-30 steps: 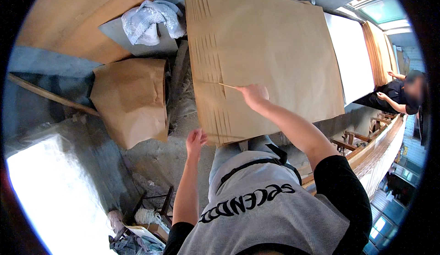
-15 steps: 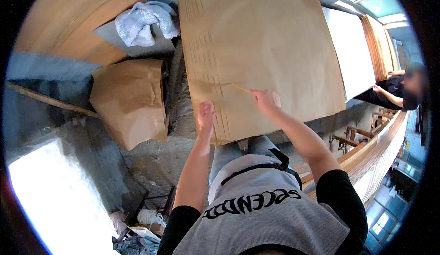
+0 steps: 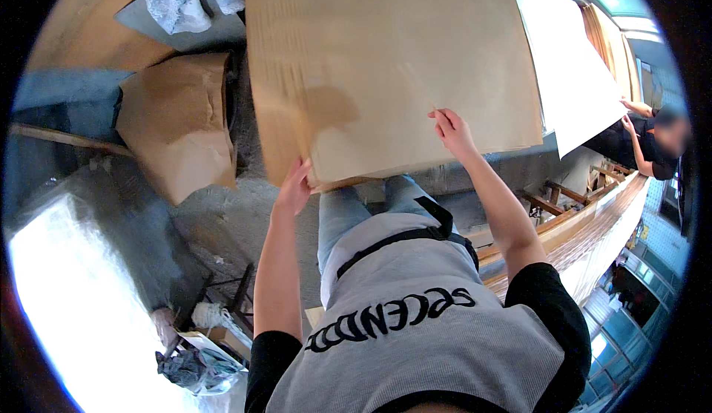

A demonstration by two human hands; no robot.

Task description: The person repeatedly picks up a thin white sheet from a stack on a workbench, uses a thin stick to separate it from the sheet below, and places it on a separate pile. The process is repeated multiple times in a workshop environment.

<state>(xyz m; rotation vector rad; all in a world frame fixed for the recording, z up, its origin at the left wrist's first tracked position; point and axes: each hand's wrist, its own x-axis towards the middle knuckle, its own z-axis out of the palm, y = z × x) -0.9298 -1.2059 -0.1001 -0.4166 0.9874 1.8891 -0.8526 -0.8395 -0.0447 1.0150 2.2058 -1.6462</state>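
Note:
A stack of large brown kraft paper sheets [image 3: 400, 49] lies in front of me, its left edges fanned out in steps. At the near left corner my left hand [image 3: 295, 189] has its fingers closed on the edge of a sheet, which looks slightly lifted there. Over the near right part of the stack, my right hand [image 3: 454, 132] pinches a thin pale stick [image 3: 421, 85], blurred and pointing away to the left. A hand shadow falls on the paper between my hands.
Folded brown paper [image 3: 182, 127] lies to the left, below a white bubbly-textured cloth or wrap [image 3: 189, 1]. At the right, a co-worker [image 3: 641, 142] holds a large white sheet [image 3: 567, 57]. Wooden frames [image 3: 564, 198] and a long pale stack [image 3: 571, 264] stand near my right side.
The view has shifted, so the stack sits higher and further left. My left hand has gone from a loose fist to the sheet's corner. The co-worker's white sheet has moved nearer.

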